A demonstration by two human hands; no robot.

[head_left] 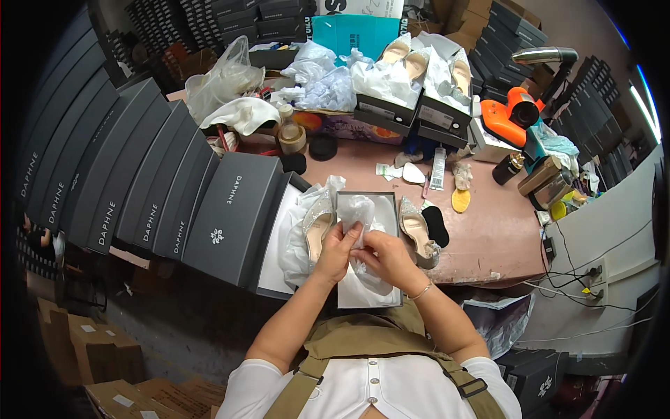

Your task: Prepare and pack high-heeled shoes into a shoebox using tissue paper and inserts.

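Observation:
Over an open dark grey shoebox [368,306] at the table's front edge, both my hands hold a crumpled piece of white tissue paper [358,208]. My left hand [338,250] pinches it with the thumb on top. My right hand [386,257] has its fingers closed at the paper's lower end. More white tissue [364,288] lies inside the box below my hands. A glittery silver high-heeled shoe [317,227] rests on tissue just left of the box. Its match, another glittery shoe [417,230], lies on the table to the right, beside a black oval pad [436,226].
Stacked dark shoeboxes [230,209] line the left side. Behind stand two open boxes [385,108] with shoes and tissue. A glue bottle [292,134], a white tube [437,169], a yellow sponge [460,200] and an orange device [504,122] are on the table [502,237]. Cables hang at right.

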